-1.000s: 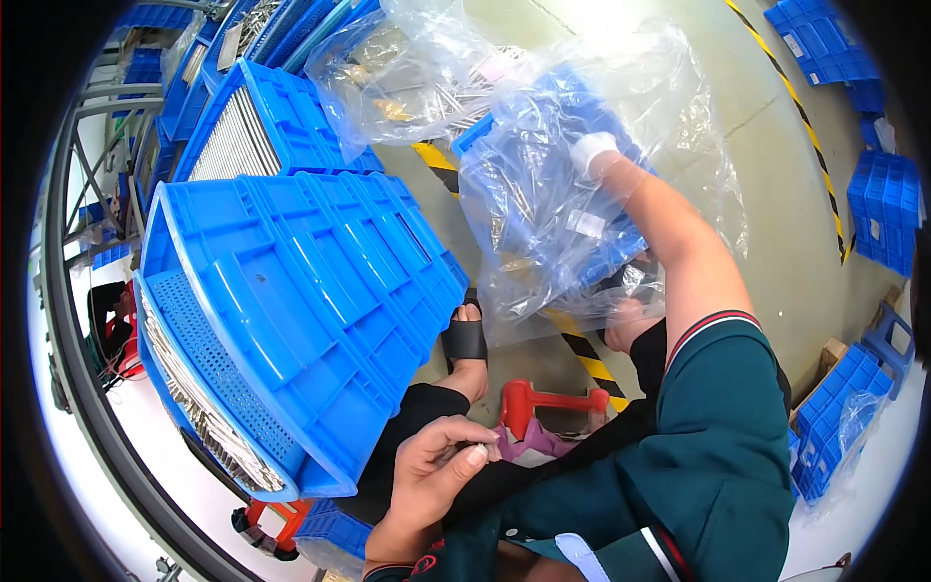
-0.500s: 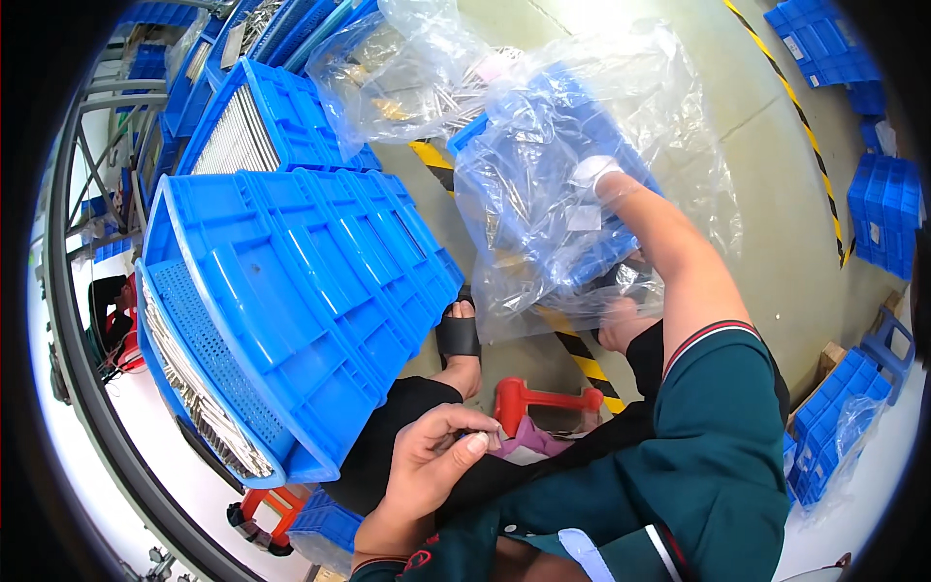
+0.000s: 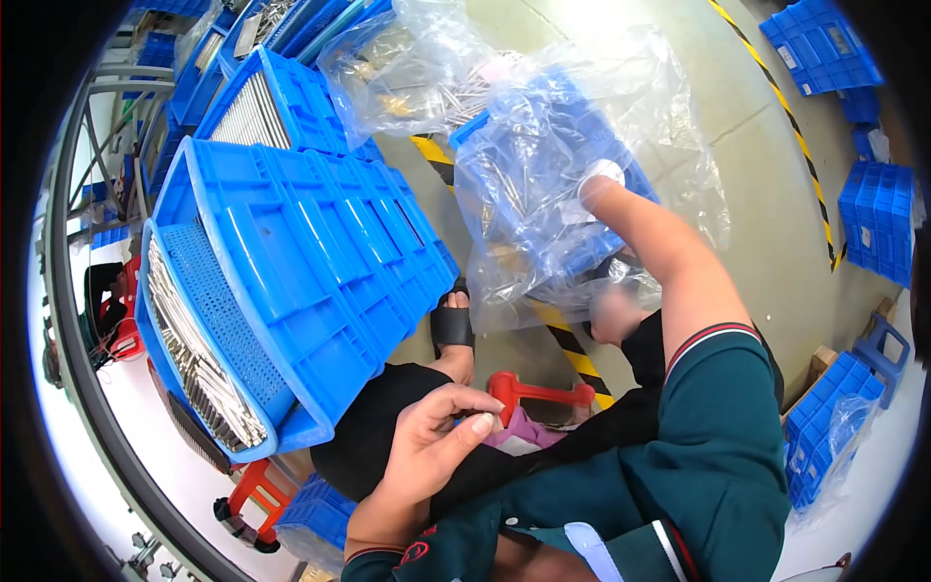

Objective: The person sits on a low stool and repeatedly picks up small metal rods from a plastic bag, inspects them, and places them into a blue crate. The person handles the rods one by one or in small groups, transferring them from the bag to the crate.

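Observation:
My left hand [image 3: 432, 441] is held over my lap, thumb and fingertips drawn together in a pinch. Whatever sits between them, if anything, is too small to make out. My right arm reaches forward to a blue crate [image 3: 603, 126] lined and draped with a clear plastic bag [image 3: 504, 228]. Something white, like a glove or finger covering, shows at my right hand [image 3: 603, 177], and its fingers are hidden at the bag. Thin metallic rods [image 3: 511, 189] show dimly through the plastic in the crate.
Large blue crates [image 3: 301, 252] with thin rods [image 3: 199, 354] stand close on my left. A red stool [image 3: 538, 390] with purple cloth [image 3: 529, 432] is between my legs. More rods [image 3: 465, 102] lie in plastic ahead. Blue crates [image 3: 876, 223] stand at the right beyond striped floor tape [image 3: 800, 126].
My right hand has shifted slightly, still at the bagged crate. My left hand stays pinched. The view has turned a little, and my right foot has moved slightly.

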`<state>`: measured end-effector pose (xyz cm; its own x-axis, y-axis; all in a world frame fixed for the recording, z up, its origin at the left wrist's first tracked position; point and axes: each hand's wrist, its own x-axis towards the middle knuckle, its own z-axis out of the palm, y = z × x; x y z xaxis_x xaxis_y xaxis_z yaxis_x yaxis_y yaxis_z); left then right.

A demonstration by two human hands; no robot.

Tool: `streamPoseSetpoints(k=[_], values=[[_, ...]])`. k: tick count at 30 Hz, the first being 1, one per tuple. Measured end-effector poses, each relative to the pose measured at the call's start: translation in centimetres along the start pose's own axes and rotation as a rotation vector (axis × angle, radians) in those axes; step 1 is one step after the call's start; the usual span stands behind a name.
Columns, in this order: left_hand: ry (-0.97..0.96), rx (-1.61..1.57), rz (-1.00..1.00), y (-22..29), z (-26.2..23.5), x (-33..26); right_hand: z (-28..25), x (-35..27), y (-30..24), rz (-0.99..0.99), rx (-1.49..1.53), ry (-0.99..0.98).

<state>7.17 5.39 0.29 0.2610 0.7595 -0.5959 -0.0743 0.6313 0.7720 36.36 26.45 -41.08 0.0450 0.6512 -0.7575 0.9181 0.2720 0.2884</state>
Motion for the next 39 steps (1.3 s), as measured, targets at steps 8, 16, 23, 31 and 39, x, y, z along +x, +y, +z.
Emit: streamPoseSetpoints(k=[8,16,23,31,39], values=[[0.011,-0.01,0.012,-0.4,-0.2,-0.1,-4.9,-5.7,-1.2,0.031,0.179,-0.159],[-0.003,0.008,0.035,-0.2,-0.2,-0.7,-3.9,-7.6,-0.4,-0.017,0.163,0.035],[-0.067,-0.087,0.156,-1.3,-0.8,-1.7,-5.4,-14.0,4.9,-0.247,0.066,0.091],[-0.051,-0.16,0.301,-1.2,-0.8,-2.8,-13.6,-31.4,8.2,-0.554,0.884,-0.011],[-0.02,-0.374,0.503,-1.8,-1.2,-2.7,-18.0,-48.0,0.6,-0.751,1.267,0.225]])
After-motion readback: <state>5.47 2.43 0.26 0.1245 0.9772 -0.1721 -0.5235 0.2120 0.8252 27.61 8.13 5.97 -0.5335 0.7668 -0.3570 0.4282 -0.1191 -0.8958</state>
